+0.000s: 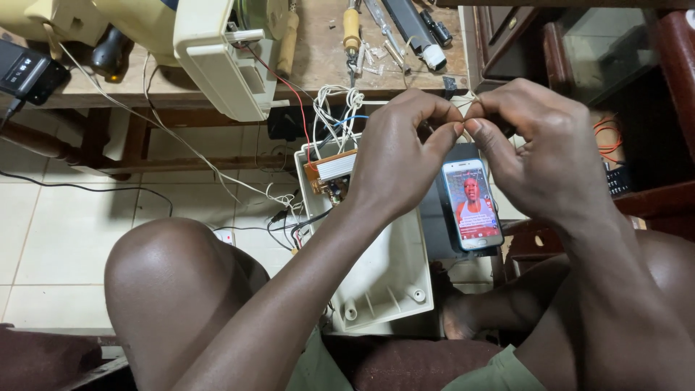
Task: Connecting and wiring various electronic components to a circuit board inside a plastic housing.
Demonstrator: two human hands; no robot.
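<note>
Both hands up front of the bench edge, fingertips meeting. Left hand (pixel 394 156): thumb + index pinched shut on a thin pale wire (pixel 463 101), other fingers curled in. Right hand (pixel 539 148): thumb + index pinched on the same wire, tip to tip w/ the left fingers, rest of the fingers folded over. Wire itself barely shows, just a short pale bit above the pinch point; its ends can't be made out.

Below the left fingers: open cream plastic case (pixel 394 279), hollow side up, resting betw. the knees. Orange circuit board (pixel 331 170) sits at the case's far end, just under and left of the left knuckles, tilted. White wire bundle (pixel 334 108) loops up from the board, just left of the left fingers; a red wire (pixel 289 87) runs from the board up toward the cream machine housing (pixel 217 65) on the bench.

Directly under the pinch, betw. both wrists: smartphone (pixel 472 203), screen lit, lying face up, near the case's right wall.

Beyond the fingers, on the wooden bench (pixel 318 65): yellow-handled screwdriver (pixel 351 32), a few loose screws (pixel 376 61), black marker w/ white cap (pixel 420 32). Far left of the hands: black adapter (pixel 25 72) at the bench edge. Right of the right hand: coil of orange wire (pixel 607 137).
</note>
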